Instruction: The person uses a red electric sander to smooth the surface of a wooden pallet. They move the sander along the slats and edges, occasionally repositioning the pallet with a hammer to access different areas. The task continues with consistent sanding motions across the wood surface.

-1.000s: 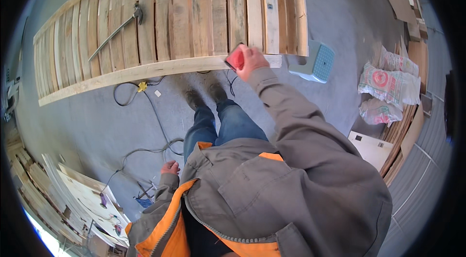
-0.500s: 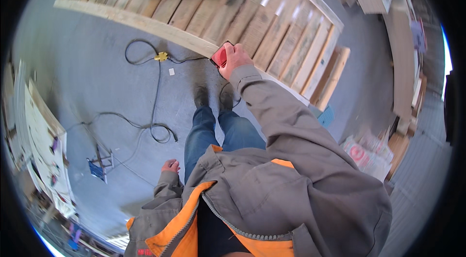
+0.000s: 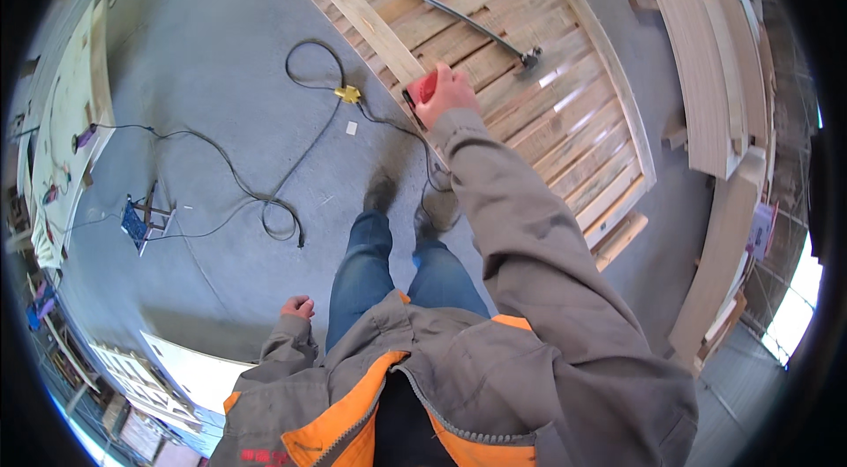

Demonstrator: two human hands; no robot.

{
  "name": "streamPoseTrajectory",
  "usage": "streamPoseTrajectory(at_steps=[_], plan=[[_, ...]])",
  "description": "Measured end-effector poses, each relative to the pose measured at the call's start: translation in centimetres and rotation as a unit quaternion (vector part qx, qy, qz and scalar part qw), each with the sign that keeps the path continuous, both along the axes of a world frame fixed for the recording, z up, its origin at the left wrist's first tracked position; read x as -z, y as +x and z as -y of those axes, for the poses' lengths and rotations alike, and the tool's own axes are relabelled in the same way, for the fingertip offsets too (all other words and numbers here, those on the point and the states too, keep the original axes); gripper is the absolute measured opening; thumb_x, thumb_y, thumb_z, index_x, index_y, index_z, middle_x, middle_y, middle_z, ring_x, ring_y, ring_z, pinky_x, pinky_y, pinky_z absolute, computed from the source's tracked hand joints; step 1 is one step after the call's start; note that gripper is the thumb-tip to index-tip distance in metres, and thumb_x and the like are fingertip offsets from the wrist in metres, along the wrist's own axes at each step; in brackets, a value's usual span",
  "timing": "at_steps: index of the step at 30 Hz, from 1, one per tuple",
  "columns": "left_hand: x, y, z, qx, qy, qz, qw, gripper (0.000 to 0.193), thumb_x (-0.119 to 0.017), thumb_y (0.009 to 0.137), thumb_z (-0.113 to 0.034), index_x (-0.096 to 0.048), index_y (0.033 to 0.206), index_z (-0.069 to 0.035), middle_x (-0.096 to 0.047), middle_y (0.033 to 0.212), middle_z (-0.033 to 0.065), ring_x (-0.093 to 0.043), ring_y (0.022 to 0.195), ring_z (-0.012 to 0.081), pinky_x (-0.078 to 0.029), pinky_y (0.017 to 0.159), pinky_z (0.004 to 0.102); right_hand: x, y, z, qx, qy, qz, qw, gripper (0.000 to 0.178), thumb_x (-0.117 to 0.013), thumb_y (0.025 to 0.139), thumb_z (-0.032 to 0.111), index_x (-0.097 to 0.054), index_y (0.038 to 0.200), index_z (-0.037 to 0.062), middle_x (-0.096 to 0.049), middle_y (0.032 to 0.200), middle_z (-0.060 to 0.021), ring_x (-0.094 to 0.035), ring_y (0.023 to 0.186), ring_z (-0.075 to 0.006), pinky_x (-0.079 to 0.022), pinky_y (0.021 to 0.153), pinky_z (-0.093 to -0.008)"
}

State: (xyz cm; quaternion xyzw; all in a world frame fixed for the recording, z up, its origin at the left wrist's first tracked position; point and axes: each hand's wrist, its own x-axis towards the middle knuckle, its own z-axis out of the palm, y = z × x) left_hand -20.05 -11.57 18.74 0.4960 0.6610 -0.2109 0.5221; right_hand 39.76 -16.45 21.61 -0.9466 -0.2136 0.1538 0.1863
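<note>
My right hand (image 3: 447,97) reaches forward and is wrapped round a red palm sander (image 3: 423,89) with a dark base. The sander rests on the pale edge board (image 3: 375,26) of a large slatted wooden panel (image 3: 520,97); its underside is hidden. My left hand (image 3: 299,306) hangs low at my left side, fingers curled, with nothing visible in it. Across the slats lies a long grey bar with a dark head (image 3: 529,57), apart from both hands.
Black cord (image 3: 291,169) loops over the grey floor near my feet, joined at a yellow outlet block (image 3: 348,95). Long boards (image 3: 706,79) are stacked at the right. A small blue-topped stand (image 3: 137,222) and a pale worktable (image 3: 75,141) stand at the left.
The view has turned, so the panel now runs more steeply up the picture and more of the left side shows. My right hand stays on the sander at the panel's edge.
</note>
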Motion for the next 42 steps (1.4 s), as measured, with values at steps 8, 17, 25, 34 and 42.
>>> streamPoseTrajectory(at_steps=[8,17,25,34,42], plan=[[-3.3,-0.2,4.2,0.015,0.048,-0.019,0.999,0.039,-0.072,0.094,-0.02,-0.067,0.124,0.004,-0.073,0.108,0.0185,-0.073,0.087,0.0232,-0.062,0.078,0.0371,0.2,-3.8,12.1,-0.023,-0.011,0.019,1.0,0.075,-0.082,0.074,0.027,-0.047,0.139,0.014,-0.056,0.119,-0.0224,-0.061,0.109,-0.0444,-0.054,0.09,-0.0536],[-2.8,0.0,10.8,-0.005,0.066,0.018,0.998,0.039,-0.073,0.093,-0.02,-0.067,0.124,0.004,-0.075,0.105,0.0163,-0.073,0.086,0.0228,-0.06,0.076,0.0367,0.7,-7.0,28.2,-0.025,-0.02,0.006,0.999,0.082,-0.084,0.071,0.026,-0.044,0.142,0.0158,-0.054,0.12,-0.0225,-0.061,0.108,-0.0438,-0.054,0.09,-0.0526],[-2.1,-0.2,11.6,0.026,0.043,-0.009,0.999,0.039,-0.073,0.093,-0.022,-0.068,0.122,0.004,-0.075,0.104,0.0178,-0.073,0.085,0.023,-0.06,0.076,0.0375,-1.1,-5.2,25.2,-0.055,-0.058,-0.026,0.996,0.083,-0.084,0.07,0.025,-0.044,0.142,0.0156,-0.054,0.122,-0.0236,-0.059,0.111,-0.0441,-0.054,0.094,-0.0518],[1.3,0.9,3.8,-0.004,0.018,-0.011,1.0,0.039,-0.074,0.093,-0.022,-0.068,0.121,0.004,-0.075,0.102,0.0171,-0.073,0.084,0.0224,-0.06,0.075,0.0374,-0.2,-2.0,9.3,-0.071,-0.042,-0.013,0.996,0.079,-0.084,0.07,0.024,-0.045,0.138,0.0142,-0.054,0.122,-0.0233,-0.06,0.11,-0.044,-0.054,0.093,-0.0516],[1.7,6.3,-7.5,-0.025,-0.024,-0.002,0.999,0.037,-0.072,0.093,-0.021,-0.067,0.121,0.003,-0.074,0.1,0.015,-0.072,0.083,0.0207,-0.058,0.074,0.0359,1.1,0.9,-3.4,-0.088,-0.021,0.033,0.995,0.078,-0.085,0.07,0.025,-0.047,0.137,0.0141,-0.055,0.119,-0.0232,-0.06,0.109,-0.044,-0.053,0.091,-0.0517]])
